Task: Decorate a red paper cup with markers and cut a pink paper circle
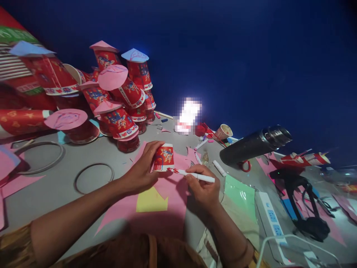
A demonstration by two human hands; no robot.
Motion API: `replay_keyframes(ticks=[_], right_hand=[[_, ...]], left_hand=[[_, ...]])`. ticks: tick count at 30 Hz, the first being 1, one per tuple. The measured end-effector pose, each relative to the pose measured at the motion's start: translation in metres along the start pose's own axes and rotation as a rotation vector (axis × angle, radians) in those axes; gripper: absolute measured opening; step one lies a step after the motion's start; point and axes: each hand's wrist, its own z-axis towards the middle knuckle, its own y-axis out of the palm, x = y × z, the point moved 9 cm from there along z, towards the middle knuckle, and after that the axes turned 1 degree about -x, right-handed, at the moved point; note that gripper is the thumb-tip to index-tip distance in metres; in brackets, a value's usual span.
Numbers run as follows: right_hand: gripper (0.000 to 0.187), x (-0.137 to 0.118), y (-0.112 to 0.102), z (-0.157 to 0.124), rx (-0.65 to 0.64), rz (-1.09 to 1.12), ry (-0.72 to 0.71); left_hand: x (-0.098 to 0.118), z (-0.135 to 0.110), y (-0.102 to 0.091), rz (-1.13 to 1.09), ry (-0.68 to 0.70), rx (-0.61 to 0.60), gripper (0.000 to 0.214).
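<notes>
My left hand (146, 165) is wrapped round a small red paper cup piece (164, 157) with a printed figure and a white border. In my right hand (202, 186) is a white marker (196, 175), gripped like a pen. Its red tip meets the lower right border of the cup piece, or lies very close to it. Below both hands lies a pink paper sheet (161, 219) with a yellow paper scrap (152, 200) on top. My left fingers hide the left side of the cup piece.
Red paper cups (118, 121) with paper cone tops stand stacked at the left. A dark thermos (248, 147) lies tilted at the right, near a power strip (272, 219), a green sheet (240, 195) and a black strap (311, 223). A blurred bright screen (188, 115) stands behind.
</notes>
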Motion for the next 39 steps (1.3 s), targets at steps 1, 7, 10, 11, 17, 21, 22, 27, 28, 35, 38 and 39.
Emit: replay_keyframes(ticks=[1, 7, 10, 11, 17, 21, 22, 27, 28, 35, 38, 39], right_hand=[[0.003, -0.001, 0.001, 0.000, -0.007, -0.011, -0.004], [0.004, -0.004, 0.000, 0.001, 0.002, -0.058, -0.049], [0.005, -0.006, 0.001, 0.001, -0.009, -0.095, -0.070], [0.005, -0.007, 0.001, 0.001, -0.013, -0.098, -0.076], [0.004, -0.009, 0.003, 0.001, -0.024, -0.083, -0.102], [0.005, -0.011, 0.004, 0.003, -0.037, -0.095, -0.108], [0.006, -0.011, 0.004, 0.003, -0.041, -0.099, -0.105], [0.006, -0.011, 0.002, 0.004, -0.034, -0.110, -0.098], [0.005, -0.011, 0.002, 0.004, -0.036, -0.111, -0.099], [0.005, -0.016, 0.003, 0.003, -0.036, -0.118, -0.169], [0.006, -0.016, 0.003, 0.004, -0.033, -0.121, -0.168], [0.006, -0.015, 0.004, 0.004, -0.035, -0.122, -0.162]], left_hand=[[0.001, 0.000, 0.000, 0.002, 0.017, -0.003, 0.079], [0.003, -0.003, 0.001, 0.024, 0.043, -0.019, 0.077], [0.006, -0.003, 0.001, 0.035, 0.049, -0.018, 0.077], [0.006, -0.004, 0.001, 0.039, 0.056, -0.018, 0.076], [0.007, -0.003, 0.001, 0.054, 0.074, -0.026, 0.076], [0.007, -0.003, 0.001, 0.068, 0.088, -0.034, 0.076], [0.008, -0.003, 0.001, 0.071, 0.090, -0.035, 0.076], [0.005, -0.004, 0.000, 0.063, 0.070, -0.009, 0.077], [0.005, -0.004, 0.000, 0.062, 0.068, -0.004, 0.078], [0.008, -0.005, 0.000, 0.072, 0.080, -0.006, 0.076], [0.007, -0.004, 0.001, 0.072, 0.100, -0.009, 0.076], [0.008, -0.004, 0.001, 0.071, 0.112, -0.011, 0.077]])
